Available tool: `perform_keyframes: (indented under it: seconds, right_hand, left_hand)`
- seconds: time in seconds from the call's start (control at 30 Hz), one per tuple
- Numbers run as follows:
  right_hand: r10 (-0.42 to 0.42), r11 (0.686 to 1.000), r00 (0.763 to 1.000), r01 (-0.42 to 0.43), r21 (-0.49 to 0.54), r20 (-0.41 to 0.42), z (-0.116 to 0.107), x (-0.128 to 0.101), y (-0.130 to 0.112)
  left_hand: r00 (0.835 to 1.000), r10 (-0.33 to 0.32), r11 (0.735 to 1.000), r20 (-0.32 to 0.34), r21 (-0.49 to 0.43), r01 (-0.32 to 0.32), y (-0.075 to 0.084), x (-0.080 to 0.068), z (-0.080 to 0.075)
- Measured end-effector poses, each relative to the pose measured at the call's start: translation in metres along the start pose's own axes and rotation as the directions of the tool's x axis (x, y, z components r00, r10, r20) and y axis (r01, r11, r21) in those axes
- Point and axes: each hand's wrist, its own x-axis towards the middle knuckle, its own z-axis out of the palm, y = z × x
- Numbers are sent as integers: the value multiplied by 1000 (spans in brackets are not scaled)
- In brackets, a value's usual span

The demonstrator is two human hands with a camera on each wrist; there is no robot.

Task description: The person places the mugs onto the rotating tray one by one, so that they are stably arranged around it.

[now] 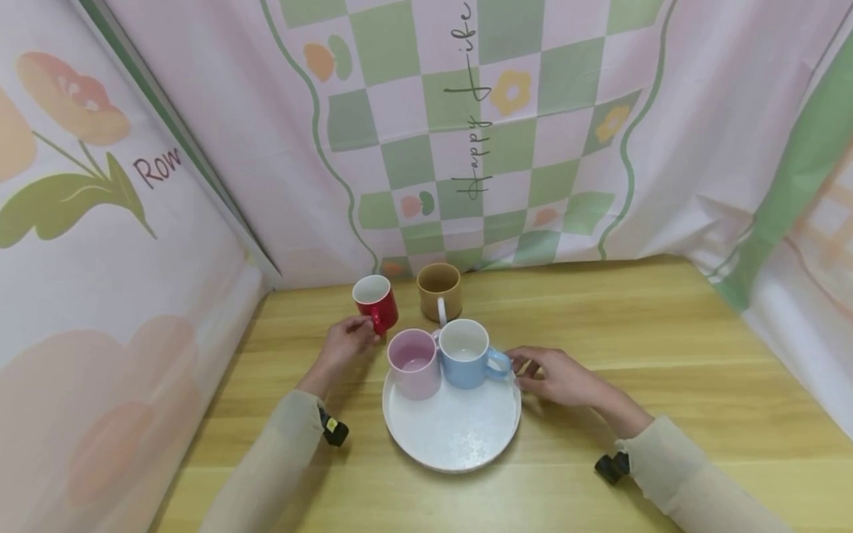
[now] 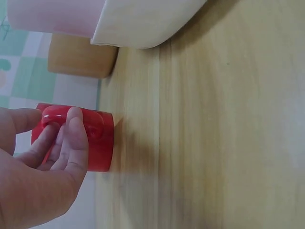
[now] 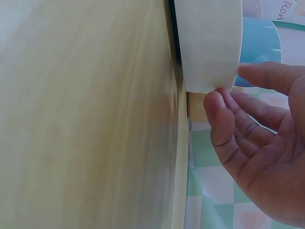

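At the far left of the head view, a soft printed cloth wall with a large orange flower (image 1: 73, 100) is hanging beside the table. The person's left hand (image 1: 346, 342) is lying left of centre, its fingers curling round the handle of the red mug (image 1: 376, 303), a glossy straight-sided cylinder with a white inside. The left wrist view is showing this grip closely: fingers (image 2: 71, 138) are wrapping over the shiny red handle (image 2: 55, 119) while the mug's base is sitting on the smooth, pale wooden table (image 1: 666, 355), with its grain running in long streaks.

Just right of the red mug, a matte tan mug (image 1: 440, 290) with a white handle is standing upright on the wood near the back wall. Below it, in the lower middle of the frame, a round white tray (image 1: 453, 437) with a low raised rim and a faintly embossed floor is carrying two mugs at its far edge: a pale pink mug (image 1: 415, 363) and, touching it on the right, a light blue mug (image 1: 466, 354) with a white inside and a looped handle pointing right.

The right hand (image 1: 560, 376) is resting at the tray's right edge, fingers loosely extended and holding nothing, its fingertips just beside the blue handle. In the right wrist view the fingertips (image 3: 219, 107) are nearly touching the tray's thick white rim (image 3: 209, 47).

Behind it all, a wrinkled checked cloth (image 1: 480, 133) in green and pink is draping down.
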Motion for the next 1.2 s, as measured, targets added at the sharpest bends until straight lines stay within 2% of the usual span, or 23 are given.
perform_keyframes:
  seconds: [0.5,0.77,1.0,1.2]
  right_hand:
    - [2,1000,1000,-2,12,-9,1,0,0]
    - [7,1000,1000,-7,5,5,0,-2,0]
    - [11,1000,1000,-11,13,3,1,-1,1]
    - [10,1000,1000,-10,9,5,0,-1,0]
  left_hand:
    - [997,-75,991,7,-106,76,4,11,5]
    - [998,-68,990,-3,-123,67,1,15,7]
    - [996,-93,986,8,-135,93,6,9,1]
    - [994,-108,987,-8,-122,106,1,12,-6]
